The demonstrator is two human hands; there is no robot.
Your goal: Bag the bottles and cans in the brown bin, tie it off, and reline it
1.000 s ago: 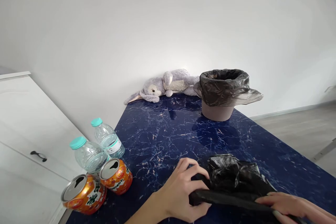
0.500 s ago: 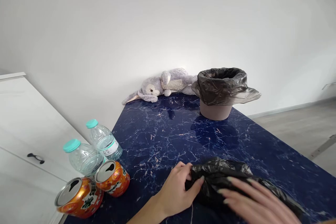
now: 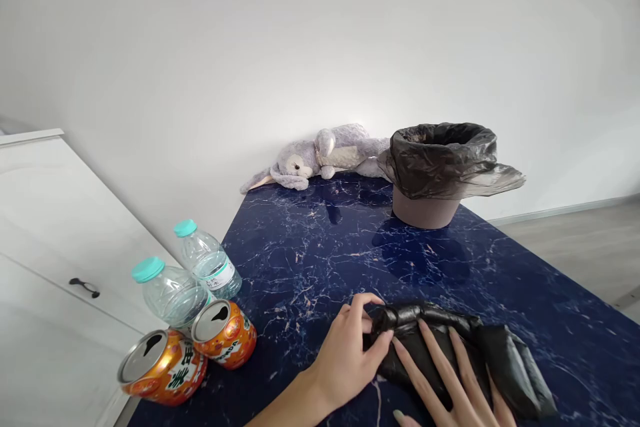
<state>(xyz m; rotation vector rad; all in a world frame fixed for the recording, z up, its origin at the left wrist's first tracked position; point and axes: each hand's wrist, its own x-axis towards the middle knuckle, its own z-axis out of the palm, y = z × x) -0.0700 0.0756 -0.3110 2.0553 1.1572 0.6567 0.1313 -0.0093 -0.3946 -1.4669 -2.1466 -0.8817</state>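
A black plastic bag [image 3: 520,373], bunched into a long flattened bundle, lies on the blue marbled table near me. My left hand [image 3: 350,353] grips its left end between thumb and curled fingers. Spread fingers of my right hand [image 3: 450,380] press flat on top of the bag's middle. Left of my hands stand two orange soda cans, a nearer one [image 3: 167,367] and another [image 3: 225,333], both with opened tops. Behind them are two clear water bottles with turquoise caps, one [image 3: 173,293] beside the cans and one [image 3: 210,263] farther back.
At the far right of the table [image 3: 320,247] stands a bin [image 3: 425,210] lined with a dark bag [image 3: 440,167] that hangs over its rim. A grey plush rabbit [image 3: 320,153] lies against the wall. A white cabinet [image 3: 65,227] borders the left side.
My right hand has moved left and spread over the bag, which now looks flatter and smoother. My left hand keeps the bag's left end. The view has shifted slightly.
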